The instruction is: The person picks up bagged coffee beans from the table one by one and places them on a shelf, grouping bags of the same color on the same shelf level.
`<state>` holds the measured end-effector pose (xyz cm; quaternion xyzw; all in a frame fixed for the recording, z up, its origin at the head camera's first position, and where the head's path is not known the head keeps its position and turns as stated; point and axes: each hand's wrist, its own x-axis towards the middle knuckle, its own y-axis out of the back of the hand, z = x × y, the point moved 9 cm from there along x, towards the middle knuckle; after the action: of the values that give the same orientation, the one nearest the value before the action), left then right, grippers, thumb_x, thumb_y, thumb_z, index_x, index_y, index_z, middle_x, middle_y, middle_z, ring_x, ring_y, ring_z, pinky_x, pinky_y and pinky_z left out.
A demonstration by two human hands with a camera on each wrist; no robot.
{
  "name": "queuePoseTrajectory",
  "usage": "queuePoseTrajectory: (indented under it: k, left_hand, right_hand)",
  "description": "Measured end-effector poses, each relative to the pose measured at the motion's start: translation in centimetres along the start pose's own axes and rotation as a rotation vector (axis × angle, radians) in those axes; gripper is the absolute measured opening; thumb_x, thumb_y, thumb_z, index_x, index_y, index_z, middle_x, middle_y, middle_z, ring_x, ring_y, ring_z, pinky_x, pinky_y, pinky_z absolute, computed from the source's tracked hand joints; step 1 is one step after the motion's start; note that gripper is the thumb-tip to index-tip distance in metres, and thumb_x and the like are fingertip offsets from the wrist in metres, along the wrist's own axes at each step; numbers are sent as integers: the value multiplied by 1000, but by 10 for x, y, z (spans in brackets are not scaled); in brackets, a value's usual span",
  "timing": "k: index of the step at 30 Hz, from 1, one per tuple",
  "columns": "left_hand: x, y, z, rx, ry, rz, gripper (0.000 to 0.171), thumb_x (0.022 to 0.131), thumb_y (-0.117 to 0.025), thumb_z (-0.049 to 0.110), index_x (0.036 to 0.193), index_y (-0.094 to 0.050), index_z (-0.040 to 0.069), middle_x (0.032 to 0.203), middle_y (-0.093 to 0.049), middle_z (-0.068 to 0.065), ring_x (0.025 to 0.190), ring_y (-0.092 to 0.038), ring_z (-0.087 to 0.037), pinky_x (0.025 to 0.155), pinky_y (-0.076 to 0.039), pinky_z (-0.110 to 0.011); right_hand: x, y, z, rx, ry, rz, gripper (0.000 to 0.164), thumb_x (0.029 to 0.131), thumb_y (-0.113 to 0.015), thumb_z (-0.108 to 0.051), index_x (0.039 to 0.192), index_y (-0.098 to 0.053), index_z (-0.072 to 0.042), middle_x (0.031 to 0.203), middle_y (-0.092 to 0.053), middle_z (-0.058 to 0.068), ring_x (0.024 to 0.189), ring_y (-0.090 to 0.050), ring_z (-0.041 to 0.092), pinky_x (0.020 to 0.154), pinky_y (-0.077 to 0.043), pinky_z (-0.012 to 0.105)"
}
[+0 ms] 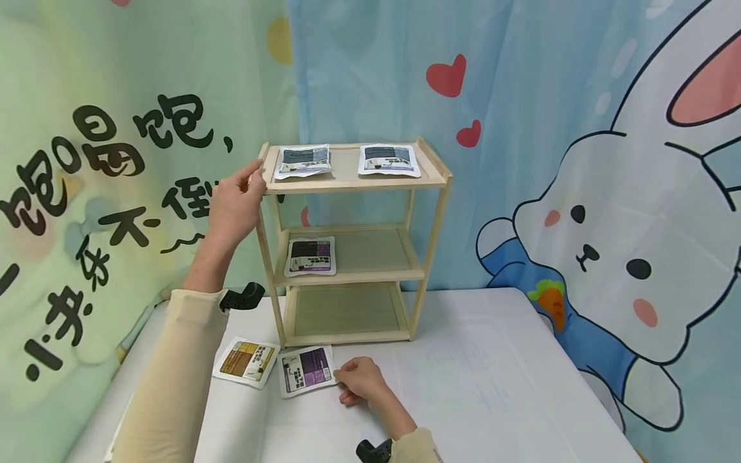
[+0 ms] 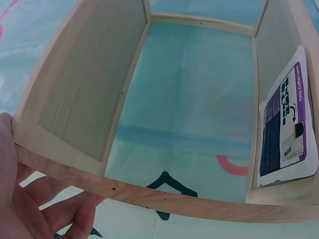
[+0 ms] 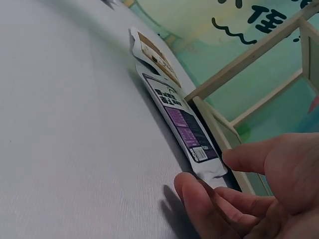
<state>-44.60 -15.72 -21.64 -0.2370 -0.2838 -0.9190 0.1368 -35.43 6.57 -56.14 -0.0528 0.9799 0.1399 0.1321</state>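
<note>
A three-tier wooden shelf (image 1: 353, 186) stands on the table. At the left end of its top tier, my left hand (image 1: 236, 199) grips the frame; the left wrist view has the fingers (image 2: 75, 209) at the wooden edge. Down in front of the shelf, my right hand (image 1: 366, 381) pinches the right end of a white packet with a purple label (image 1: 307, 371). That packet lies at the foot of the shelf, its end between thumb and fingers in the right wrist view. Beside it on the left is a packet with a brown-yellow label (image 1: 246, 362).
Two blue-labelled packets, a left one (image 1: 303, 161) and a right one (image 1: 389, 160), lie on the top tier. Another purple-labelled packet (image 1: 311, 256) sits at the left of the middle tier. A printed curtain (image 1: 370, 77) hangs behind the white table (image 1: 492, 386).
</note>
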Motion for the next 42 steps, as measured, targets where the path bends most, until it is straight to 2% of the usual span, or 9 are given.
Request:
queuePoseTrajectory:
  k: [10,14,18,22,27,30,36,39,42]
  left_hand:
    - [-2,-1,-2,-13,-1,-2,51,99,-37,40,144,-51,20,98,-64,-13,67,-48,-21,52,-35,-30]
    - [-2,-2,-3,-25,4,-12,51,99,-37,40,144,-51,20,107,-65,-14,76,-54,-21,55,-37,-31]
    - [-1,-3,-4,-19,-2,-11,52,98,-36,40,144,-51,20,107,-66,-14,77,-55,-21,53,-37,-30]
    - [-1,-3,-3,-13,-5,-6,51,98,-36,40,143,-51,20,107,-66,-14,75,-55,-21,52,-36,-31]
    - [0,-2,-1,-19,-9,-7,52,98,-36,40,143,-52,20,109,-66,-14,81,-61,-25,55,-39,-31]
    - [0,-1,-1,-27,-9,-5,51,98,-36,40,143,-52,19,112,-66,-14,87,-64,-27,58,-41,-31]
    - [0,-1,-6,-41,10,-11,51,99,-37,39,143,-52,19,116,-65,-14,90,-66,-27,63,-45,-30]
    - [0,-2,-5,-43,5,-11,51,99,-37,39,143,-52,19,116,-65,-15,91,-66,-28,63,-46,-31]
    - [0,-2,-3,-41,-6,-7,51,99,-37,39,143,-52,19,117,-65,-15,90,-66,-27,64,-46,-31]
  right_hand:
    - [6,-8,-2,154,34,92,28,76,-74,5,97,-56,11,69,-60,10,43,-52,6,43,-47,20]
    - [6,-7,3,229,15,112,25,79,-64,11,102,-56,14,72,-60,11,47,-54,7,44,-47,18]
    - [1,-1,5,262,2,118,29,80,-52,10,108,-57,16,78,-59,13,50,-56,8,48,-50,20]
    - [0,8,5,226,10,140,26,83,-48,7,105,-60,13,76,-57,11,50,-54,9,47,-50,22]
    - [8,22,2,96,76,227,29,83,-47,8,106,-64,10,70,-53,5,49,-49,8,43,-41,19]
    - [15,26,-5,13,142,288,34,81,-50,10,111,-64,7,75,-55,5,57,-50,11,51,-43,22]
    - [19,8,-14,-67,229,326,48,74,-74,1,120,-60,2,102,-60,14,90,-57,25,78,-48,41]
    - [16,-5,-13,-50,252,349,60,65,-84,-1,120,-60,0,107,-57,15,90,-60,24,75,-51,38]
    - [12,-14,-10,-1,258,384,55,62,-83,4,113,-64,-2,100,-59,11,79,-60,18,65,-51,31]
